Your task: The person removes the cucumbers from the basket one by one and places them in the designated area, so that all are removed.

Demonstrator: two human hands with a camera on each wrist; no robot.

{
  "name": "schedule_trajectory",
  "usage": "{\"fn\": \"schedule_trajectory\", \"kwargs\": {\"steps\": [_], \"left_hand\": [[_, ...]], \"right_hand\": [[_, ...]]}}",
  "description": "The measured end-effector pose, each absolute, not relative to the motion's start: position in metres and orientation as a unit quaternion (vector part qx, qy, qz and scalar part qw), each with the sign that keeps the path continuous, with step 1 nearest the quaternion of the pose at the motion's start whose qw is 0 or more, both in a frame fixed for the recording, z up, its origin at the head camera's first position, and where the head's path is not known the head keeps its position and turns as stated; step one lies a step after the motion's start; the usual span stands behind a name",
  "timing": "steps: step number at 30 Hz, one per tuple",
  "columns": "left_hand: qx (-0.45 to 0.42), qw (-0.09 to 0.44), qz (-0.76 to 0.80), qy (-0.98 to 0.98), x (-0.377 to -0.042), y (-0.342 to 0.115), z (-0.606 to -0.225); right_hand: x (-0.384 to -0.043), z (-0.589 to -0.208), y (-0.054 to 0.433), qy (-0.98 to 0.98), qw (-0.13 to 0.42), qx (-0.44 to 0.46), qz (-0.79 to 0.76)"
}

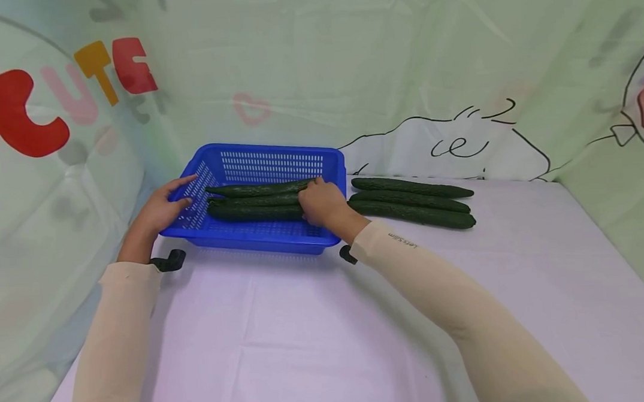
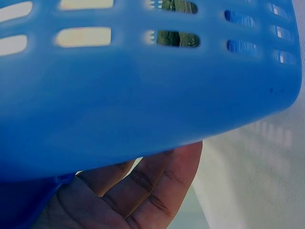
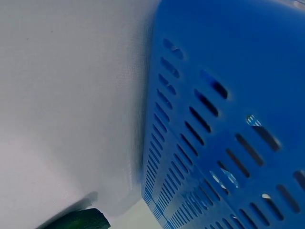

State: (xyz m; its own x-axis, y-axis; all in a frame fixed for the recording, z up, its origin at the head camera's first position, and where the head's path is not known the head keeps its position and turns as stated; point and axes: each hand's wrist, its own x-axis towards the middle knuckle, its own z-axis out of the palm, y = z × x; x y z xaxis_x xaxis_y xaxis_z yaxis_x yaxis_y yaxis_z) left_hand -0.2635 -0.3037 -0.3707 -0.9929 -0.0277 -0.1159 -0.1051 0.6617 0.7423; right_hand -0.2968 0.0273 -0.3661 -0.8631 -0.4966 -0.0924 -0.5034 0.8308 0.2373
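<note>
A blue slotted plastic basket (image 1: 259,240) stands near the back of the table. Lying side by side inside it are three dark green cucumbers (image 1: 252,212). My right hand (image 1: 322,204) reaches in over the basket's right side, its curled fingers gripping the right end of a cucumber; the hand hides the ends beneath it. At the left rim rests my left hand (image 1: 163,208), thumb and index finger stretched apart over the edge. In the left wrist view, the fingers (image 2: 159,191) pass behind the rim. Slots in the basket wall (image 3: 214,143) fill much of the right wrist view.
Three more cucumbers (image 1: 414,203) lie in a row on the white tablecloth (image 1: 307,345), just right of the basket. One cucumber end (image 3: 83,219) shows in the right wrist view. A printed cloth backdrop (image 1: 375,61) rises behind and along the sides.
</note>
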Motion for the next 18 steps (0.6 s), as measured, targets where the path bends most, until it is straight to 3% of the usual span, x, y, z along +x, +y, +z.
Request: {"fn": "schedule_trajectory", "kwargs": {"steps": [18], "left_hand": [[-0.041, 0.046, 0.403, 0.913, -0.2636, -0.3030, -0.3713]], "right_hand": [[-0.2960, -0.3681, 0.0271, 0.949, 0.019, -0.261, 0.177]]}}
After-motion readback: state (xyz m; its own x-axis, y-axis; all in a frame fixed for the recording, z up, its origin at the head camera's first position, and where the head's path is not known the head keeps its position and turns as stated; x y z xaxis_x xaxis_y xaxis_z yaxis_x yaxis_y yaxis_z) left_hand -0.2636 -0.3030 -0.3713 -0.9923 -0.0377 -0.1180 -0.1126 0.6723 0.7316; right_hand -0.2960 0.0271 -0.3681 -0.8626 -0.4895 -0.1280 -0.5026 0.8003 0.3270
